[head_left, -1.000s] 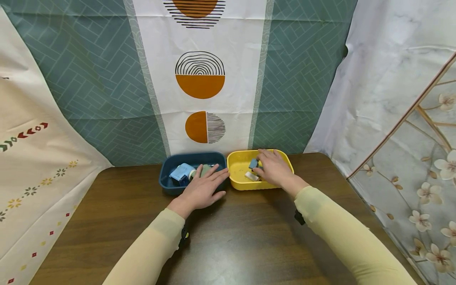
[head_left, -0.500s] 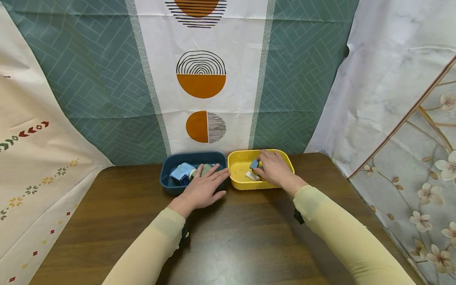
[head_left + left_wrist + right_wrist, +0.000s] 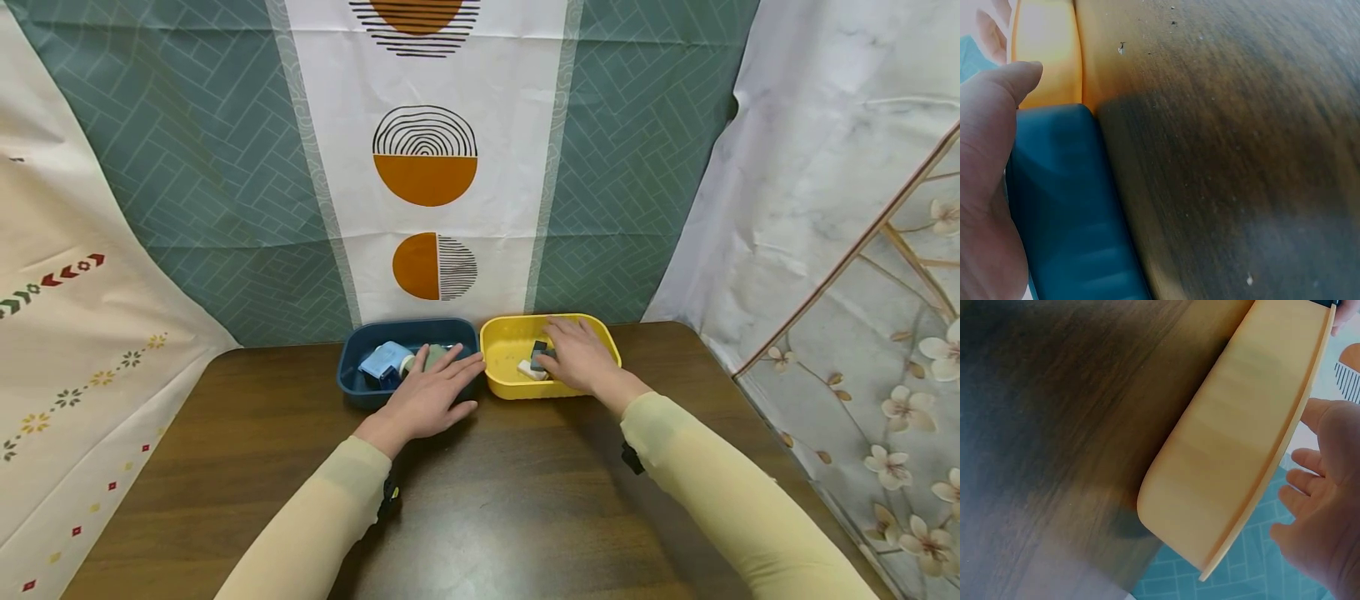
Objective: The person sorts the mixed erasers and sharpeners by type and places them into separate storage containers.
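My left hand (image 3: 426, 400) lies over the front rim of a dark blue bin (image 3: 356, 342), fingers spread and straight, fingertips by the yellow bin. Inside the blue bin sit a light blue item (image 3: 383, 360), a dark blue piece (image 3: 389, 379) and a green item (image 3: 436, 357). Over the right part of the yellow bin (image 3: 498, 333) is my right hand (image 3: 585, 358); the right wrist view shows its fingers loosely bent with nothing visible between them. Close to its thumb lies a small dark grey-blue block (image 3: 537, 357), partly hidden by the hand, overlapping a white eraser-like piece (image 3: 527, 368).
Both bins stand side by side at the back of a brown wooden table (image 3: 480, 517). A patterned green-and-white cloth (image 3: 435, 267) hangs right behind them. Further cloths hang at left (image 3: 97, 367) and right (image 3: 817, 250).
Within the yellow bin the grey-blue block has turned and shifted slightly down and right, now overlapping the white piece and looking darker. Both hands stay nearly in place.
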### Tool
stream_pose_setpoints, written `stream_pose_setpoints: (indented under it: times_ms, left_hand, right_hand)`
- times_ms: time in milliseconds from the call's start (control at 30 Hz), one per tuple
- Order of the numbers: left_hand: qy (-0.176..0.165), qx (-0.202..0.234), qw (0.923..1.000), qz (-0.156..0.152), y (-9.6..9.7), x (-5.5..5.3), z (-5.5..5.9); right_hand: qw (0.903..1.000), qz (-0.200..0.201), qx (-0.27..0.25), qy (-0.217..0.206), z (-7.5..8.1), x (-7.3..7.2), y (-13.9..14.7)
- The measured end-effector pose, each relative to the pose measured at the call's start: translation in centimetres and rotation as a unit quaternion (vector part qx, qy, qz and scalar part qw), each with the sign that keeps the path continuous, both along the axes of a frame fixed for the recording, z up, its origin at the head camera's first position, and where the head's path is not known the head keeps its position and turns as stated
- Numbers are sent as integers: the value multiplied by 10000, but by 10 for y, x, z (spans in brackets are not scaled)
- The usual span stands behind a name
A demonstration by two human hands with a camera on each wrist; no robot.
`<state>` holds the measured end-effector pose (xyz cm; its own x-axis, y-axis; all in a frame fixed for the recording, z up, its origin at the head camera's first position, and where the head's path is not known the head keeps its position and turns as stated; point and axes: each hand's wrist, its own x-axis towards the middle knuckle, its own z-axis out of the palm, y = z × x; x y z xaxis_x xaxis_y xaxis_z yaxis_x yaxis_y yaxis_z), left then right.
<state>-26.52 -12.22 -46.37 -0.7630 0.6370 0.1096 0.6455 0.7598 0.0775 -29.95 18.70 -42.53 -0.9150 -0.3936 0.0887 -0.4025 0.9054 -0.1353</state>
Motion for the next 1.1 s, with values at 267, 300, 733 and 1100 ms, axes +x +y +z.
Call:
stream_pose_setpoints:
  times_ms: [267,300,733,1100]
  left_hand:
    - [-16,-81,10000,26,2,0,-1]
    - [-19,-90,10000,31,2,0,-1]
    - [11,-12,10000,79,-2,-1,-3]
    - [-66,42,9998,179,-3,0,-3]
  right_hand:
    - [9999,31,-35,158,-6,7,5]
    - [9998,37,-61,175,-7,7,5]
    - [9983,349,-143,452,-8,21,-2]
    - [9969,443,-249,607,-11,32,-9]
